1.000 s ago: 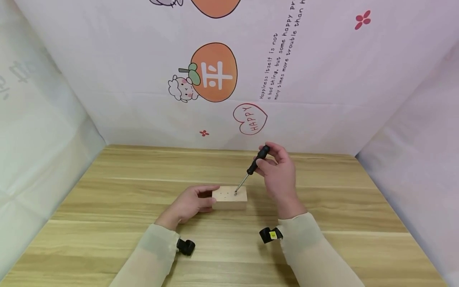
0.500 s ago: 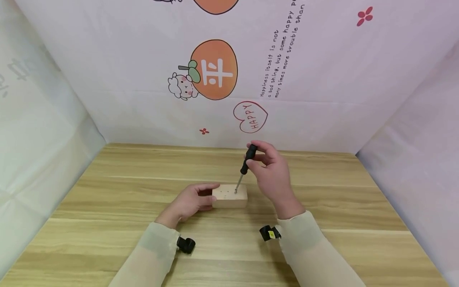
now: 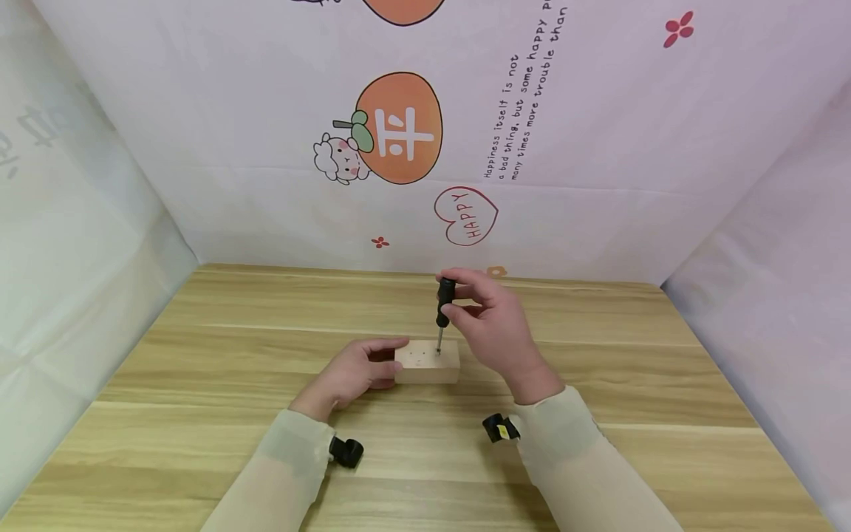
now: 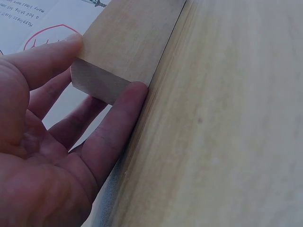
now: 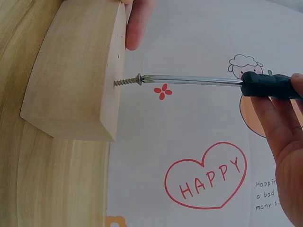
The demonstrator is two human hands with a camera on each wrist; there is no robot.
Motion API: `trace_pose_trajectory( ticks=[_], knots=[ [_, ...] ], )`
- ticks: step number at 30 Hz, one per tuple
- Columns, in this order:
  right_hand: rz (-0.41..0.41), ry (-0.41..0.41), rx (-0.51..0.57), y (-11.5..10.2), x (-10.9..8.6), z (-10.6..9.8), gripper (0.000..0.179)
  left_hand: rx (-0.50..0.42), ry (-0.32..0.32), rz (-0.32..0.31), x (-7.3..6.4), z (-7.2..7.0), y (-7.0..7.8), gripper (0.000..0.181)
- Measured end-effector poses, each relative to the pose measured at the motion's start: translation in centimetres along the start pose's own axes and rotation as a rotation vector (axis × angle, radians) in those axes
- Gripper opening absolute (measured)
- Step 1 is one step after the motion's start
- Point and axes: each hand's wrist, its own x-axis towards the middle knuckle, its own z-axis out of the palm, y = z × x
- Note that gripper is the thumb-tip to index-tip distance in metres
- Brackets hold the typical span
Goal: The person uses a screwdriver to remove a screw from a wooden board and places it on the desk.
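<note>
A pale wooden block [image 3: 427, 375] lies on the table, several small holes in its top face. My left hand [image 3: 351, 373] grips its left end, thumb and fingers on opposite sides, also plain in the left wrist view. In the right wrist view a screw [image 5: 127, 82] stands in the block, much of its thread showing above the wood. The tip of a screwdriver [image 5: 194, 80] meets the screw's head. My right hand [image 3: 495, 325] holds the black handle between thumb and fingers, with the shaft nearly upright over the block.
The wood-grain table [image 3: 219, 414] runs back to a white printed backdrop [image 3: 266, 214]. White fabric walls close off the left and right sides. A small black camera sits at each wrist.
My right hand has moved left, swinging the screwdriver from a slant to nearly upright while its tip stays at the screw. The left hand and the block keep their place.
</note>
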Motion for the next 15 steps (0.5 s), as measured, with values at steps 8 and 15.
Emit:
trace_pose_trajectory(
  ticks=[8,15],
  knots=[
    [-0.052,-0.126,-0.017,-0.72,0.22,0.02,0.039,-0.002,0.009,0.002,-0.03,0.04,-0.16,0.044],
    [-0.125,-0.147,-0.065,-0.69,0.14,0.2,0.039,-0.001,0.019,-0.005,-0.27,0.19,0.14,0.044]
  ],
)
